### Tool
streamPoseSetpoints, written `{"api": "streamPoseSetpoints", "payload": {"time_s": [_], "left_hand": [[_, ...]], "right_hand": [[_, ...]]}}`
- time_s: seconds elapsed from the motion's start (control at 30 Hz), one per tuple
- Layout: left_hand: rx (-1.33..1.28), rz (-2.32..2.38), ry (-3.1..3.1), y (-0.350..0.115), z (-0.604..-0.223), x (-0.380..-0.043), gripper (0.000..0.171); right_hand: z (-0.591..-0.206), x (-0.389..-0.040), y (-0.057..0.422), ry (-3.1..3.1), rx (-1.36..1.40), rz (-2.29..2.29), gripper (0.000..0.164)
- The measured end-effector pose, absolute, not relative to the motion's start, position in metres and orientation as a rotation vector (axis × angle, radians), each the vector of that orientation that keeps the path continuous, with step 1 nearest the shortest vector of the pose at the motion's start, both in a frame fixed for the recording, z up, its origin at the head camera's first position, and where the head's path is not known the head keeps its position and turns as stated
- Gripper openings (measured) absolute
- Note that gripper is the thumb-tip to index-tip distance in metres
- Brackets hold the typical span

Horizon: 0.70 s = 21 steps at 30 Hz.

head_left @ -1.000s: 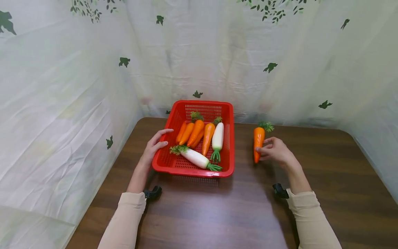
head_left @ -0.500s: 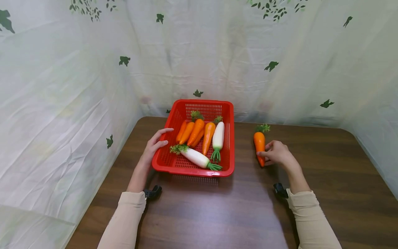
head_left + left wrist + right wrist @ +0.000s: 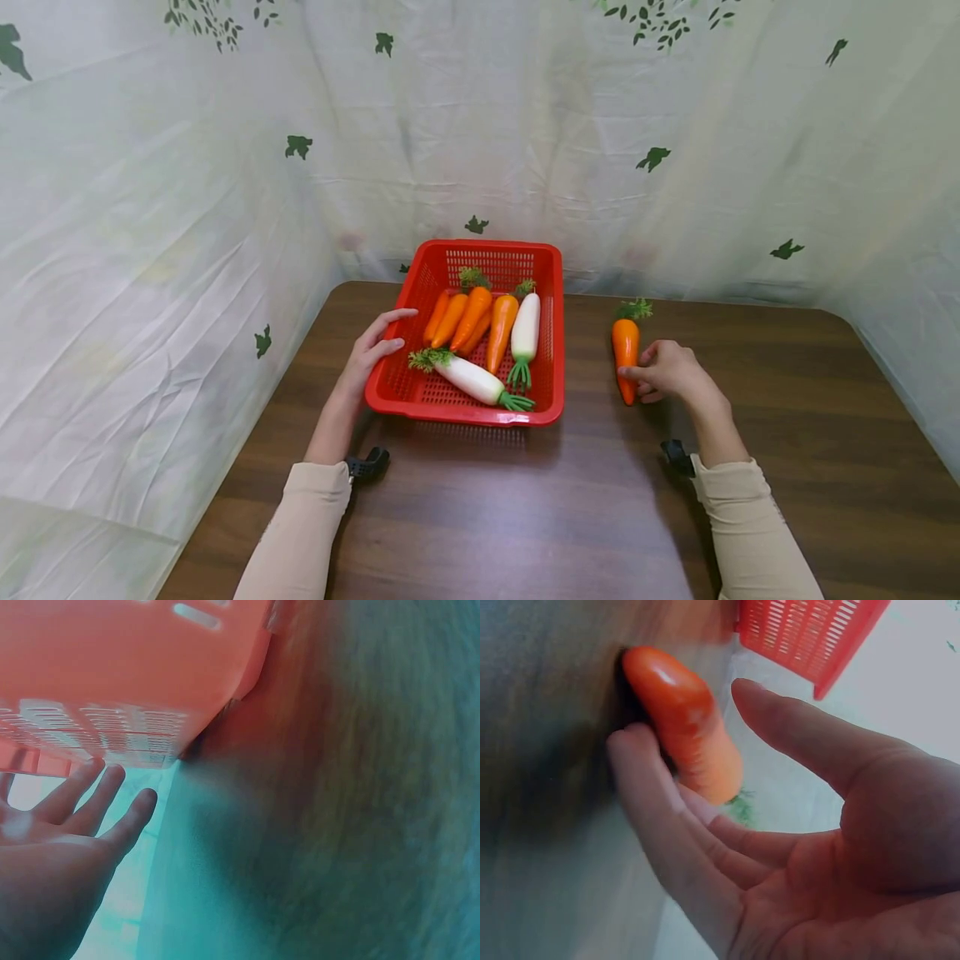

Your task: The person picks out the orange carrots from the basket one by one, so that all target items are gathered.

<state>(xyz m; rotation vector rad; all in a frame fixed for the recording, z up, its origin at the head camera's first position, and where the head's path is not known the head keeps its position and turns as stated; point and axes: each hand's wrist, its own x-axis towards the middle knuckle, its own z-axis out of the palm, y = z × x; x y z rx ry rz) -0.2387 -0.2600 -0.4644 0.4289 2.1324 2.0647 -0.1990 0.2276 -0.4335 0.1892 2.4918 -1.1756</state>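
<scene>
My left hand [image 3: 372, 346] lies against the left side of a red plastic basket [image 3: 555, 350]; its spread, fairly straight fingers touch or nearly touch the perforated wall in the left wrist view. Several orange carrots [image 3: 474, 317] and two white radishes [image 3: 468, 379] with green tops lie inside. On the table right of the basket is another carrot [image 3: 625, 343], leafy top pointing away. Beside its lower end is my right hand [image 3: 671, 369]. In the right wrist view the thumb stands apart from the carrot [image 3: 682, 705], while the fingers lie along its other side.
Everything sits on a dark brown wooden table [image 3: 480, 517]. A pale curtain with leaf prints [image 3: 525, 150] hangs behind the table and along its sides. Black wrist devices [image 3: 367, 465] are strapped to both wrists.
The loose carrot has come slightly nearer and its tilt has changed, along with my right hand. The right thumb and fingers have since shifted slightly. My left hand and the basket have stayed put.
</scene>
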Motion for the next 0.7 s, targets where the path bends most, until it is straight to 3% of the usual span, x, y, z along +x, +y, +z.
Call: {"api": "streamPoseSetpoints", "payload": {"time_s": [0.7], "left_hand": [[0.436, 2.05, 2.148, -0.262, -0.465, -0.239, 0.048]], "right_hand": [[-0.402, -0.193, 0.216, 2.673, 0.045, -1.35, 0.048]]}}
